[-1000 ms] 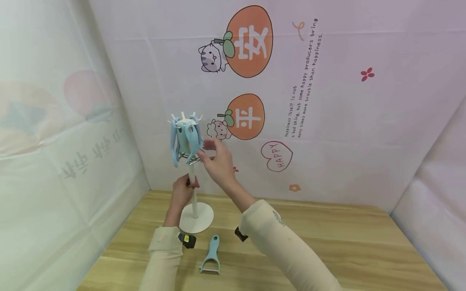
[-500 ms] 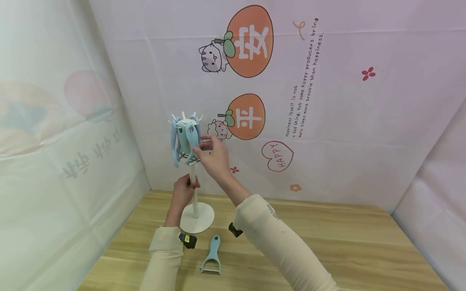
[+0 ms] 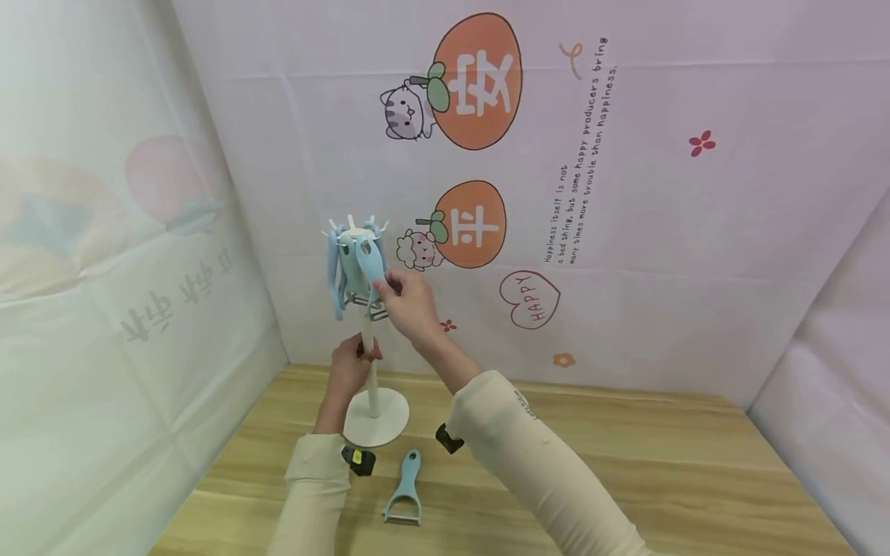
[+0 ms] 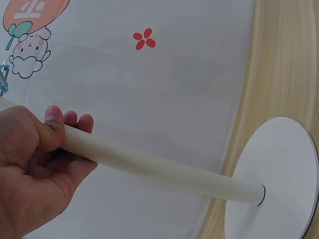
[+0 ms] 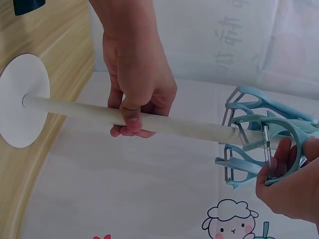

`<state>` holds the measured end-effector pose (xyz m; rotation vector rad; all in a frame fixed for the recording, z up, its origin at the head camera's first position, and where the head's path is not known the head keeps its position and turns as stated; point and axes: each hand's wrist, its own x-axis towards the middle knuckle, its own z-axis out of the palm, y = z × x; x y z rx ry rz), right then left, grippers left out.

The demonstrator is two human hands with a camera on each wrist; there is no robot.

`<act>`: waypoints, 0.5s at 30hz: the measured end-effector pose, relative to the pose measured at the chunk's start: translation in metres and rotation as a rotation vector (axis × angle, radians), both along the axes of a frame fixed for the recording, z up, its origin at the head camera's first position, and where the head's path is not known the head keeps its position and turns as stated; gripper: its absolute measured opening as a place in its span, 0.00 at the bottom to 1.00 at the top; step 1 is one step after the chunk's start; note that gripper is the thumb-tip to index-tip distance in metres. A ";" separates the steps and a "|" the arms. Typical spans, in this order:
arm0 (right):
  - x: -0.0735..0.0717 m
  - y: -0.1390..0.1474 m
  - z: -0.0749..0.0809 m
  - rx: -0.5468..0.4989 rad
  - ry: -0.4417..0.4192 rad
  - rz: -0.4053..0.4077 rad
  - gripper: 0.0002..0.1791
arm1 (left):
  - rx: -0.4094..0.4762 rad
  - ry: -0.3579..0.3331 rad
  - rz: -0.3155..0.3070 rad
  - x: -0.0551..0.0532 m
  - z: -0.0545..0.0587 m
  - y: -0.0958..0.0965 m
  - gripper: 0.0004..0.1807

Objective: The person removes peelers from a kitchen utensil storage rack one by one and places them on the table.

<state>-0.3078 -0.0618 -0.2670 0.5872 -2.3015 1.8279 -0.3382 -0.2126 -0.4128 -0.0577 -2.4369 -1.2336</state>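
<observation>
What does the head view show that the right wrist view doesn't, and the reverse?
Head only: loose peeler, cat print, HAPPY heart.

Right wrist only: right fingers seen through the held peeler; dark ring where pole meets base.

Both: left grip on the pole, right grip holding its peeler, hanging peelers, pole and base.

Cream sleeves; black wrist devices, one yellow-marked

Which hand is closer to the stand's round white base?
Left. The left hand grips the pole above the base; the right hand is farther up, holding a light blue peeler.
</observation>
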 end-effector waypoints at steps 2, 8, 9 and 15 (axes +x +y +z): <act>0.001 0.000 0.002 -0.002 -0.004 0.010 0.11 | -0.003 0.002 -0.002 0.001 0.000 -0.002 0.02; 0.003 0.002 0.008 -0.027 -0.007 0.029 0.11 | -0.007 -0.002 -0.007 0.002 0.000 -0.003 0.03; 0.003 0.002 0.009 -0.026 -0.010 0.029 0.11 | -0.007 -0.003 -0.006 0.002 -0.001 -0.003 0.03; 0.006 0.008 0.013 -0.057 -0.008 0.027 0.10 | -0.006 -0.005 -0.008 0.000 -0.001 -0.001 0.03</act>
